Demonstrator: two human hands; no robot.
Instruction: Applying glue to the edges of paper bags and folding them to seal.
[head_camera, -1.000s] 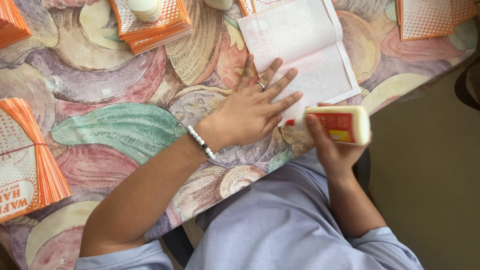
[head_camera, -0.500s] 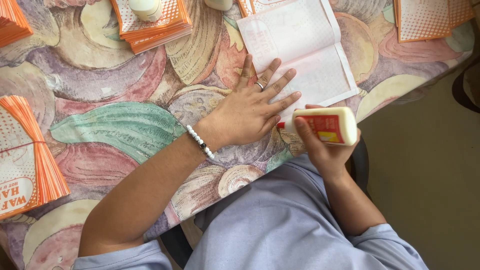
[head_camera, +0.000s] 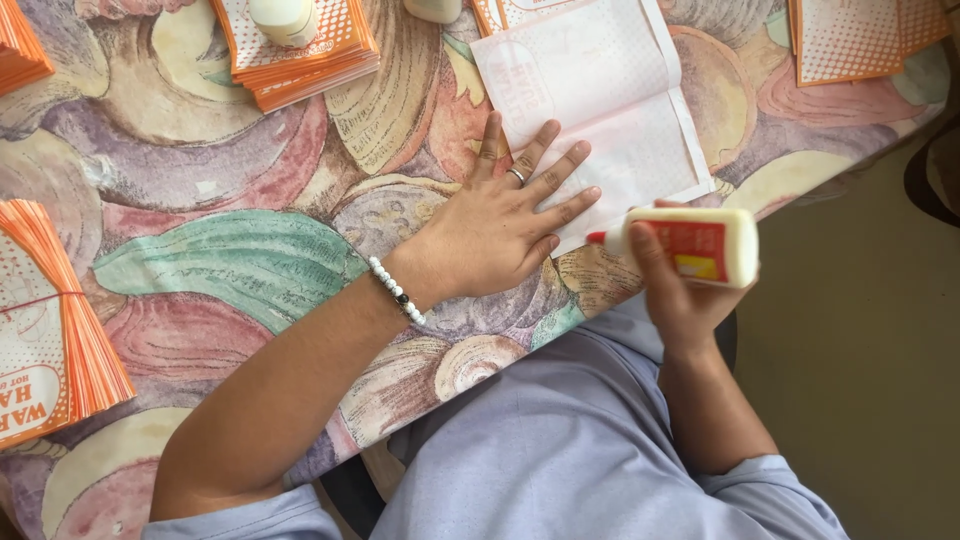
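Left hand (head_camera: 495, 232) spread flat on paper sheet (head_camera: 600, 100), mid-far on surface (head_camera: 200, 200). Right hand (head_camera: 680, 285) wrapped around glue bottle (head_camera: 690, 245), nozzle at sheet's near-right edge. Best: press firmly, squeeze lightly along edge.

Place: home craft corner | Clues: bench (head_camera: 200, 260) under a shell-patterned cloth | orange paper stacks (head_camera: 300, 50) piled about | bundled paper bags (head_camera: 50, 330) | glue bottle (head_camera: 690, 245) out

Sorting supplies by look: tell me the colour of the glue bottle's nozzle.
Red, on the cream glue bottle in the right hand; head view.
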